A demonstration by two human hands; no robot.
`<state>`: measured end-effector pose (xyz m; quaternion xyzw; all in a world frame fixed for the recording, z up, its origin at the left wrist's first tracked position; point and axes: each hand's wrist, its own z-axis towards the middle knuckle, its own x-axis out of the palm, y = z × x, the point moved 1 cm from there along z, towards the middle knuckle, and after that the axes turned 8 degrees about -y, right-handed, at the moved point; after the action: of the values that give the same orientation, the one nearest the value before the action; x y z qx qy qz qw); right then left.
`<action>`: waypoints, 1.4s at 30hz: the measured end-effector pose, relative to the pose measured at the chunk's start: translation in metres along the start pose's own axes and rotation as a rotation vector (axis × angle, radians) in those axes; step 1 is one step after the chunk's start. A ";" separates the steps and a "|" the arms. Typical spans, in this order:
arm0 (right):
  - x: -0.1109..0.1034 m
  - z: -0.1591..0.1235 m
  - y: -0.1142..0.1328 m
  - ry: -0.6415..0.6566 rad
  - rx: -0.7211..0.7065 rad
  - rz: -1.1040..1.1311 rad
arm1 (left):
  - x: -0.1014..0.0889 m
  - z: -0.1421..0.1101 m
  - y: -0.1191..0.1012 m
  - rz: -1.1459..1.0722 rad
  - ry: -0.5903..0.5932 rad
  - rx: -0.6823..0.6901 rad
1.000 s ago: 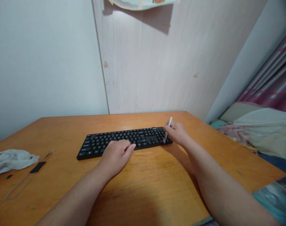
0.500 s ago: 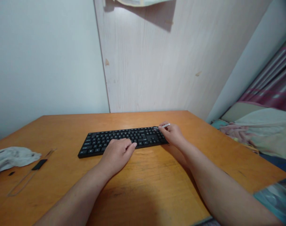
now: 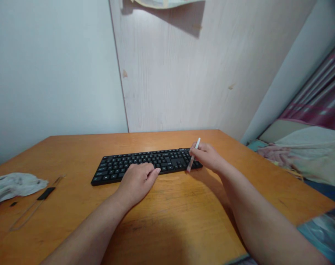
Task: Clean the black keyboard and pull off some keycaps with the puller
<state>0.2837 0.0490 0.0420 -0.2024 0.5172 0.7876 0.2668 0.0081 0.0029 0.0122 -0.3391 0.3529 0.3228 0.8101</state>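
One white pen (image 3: 191, 165) is pinched in the right hand (image 3: 207, 156), its tip just beside the front right corner of the keyboard (image 3: 145, 162), whose near keys lie under the open left hand (image 3: 136, 182), on a wooden desk (image 3: 184, 209) with a grey cloth (image 3: 15, 184) well left.

The keyboard (image 3: 139, 162) is black, the wooden desk (image 3: 167, 221) grainy orange, the slim stick (image 3: 191, 165) apparently white.

Right-hand fingers (image 3: 196, 148) hide the middle of what looks like a white pen (image 3: 191, 164).
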 end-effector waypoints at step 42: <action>-0.003 0.023 -0.065 -0.432 0.100 -0.048 | -0.004 0.002 0.001 -0.613 -0.086 -0.452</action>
<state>0.3259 0.0904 0.0061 -0.0277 0.4816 0.7793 0.3999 0.0057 0.0044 0.0160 -0.5850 0.1207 0.1490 0.7881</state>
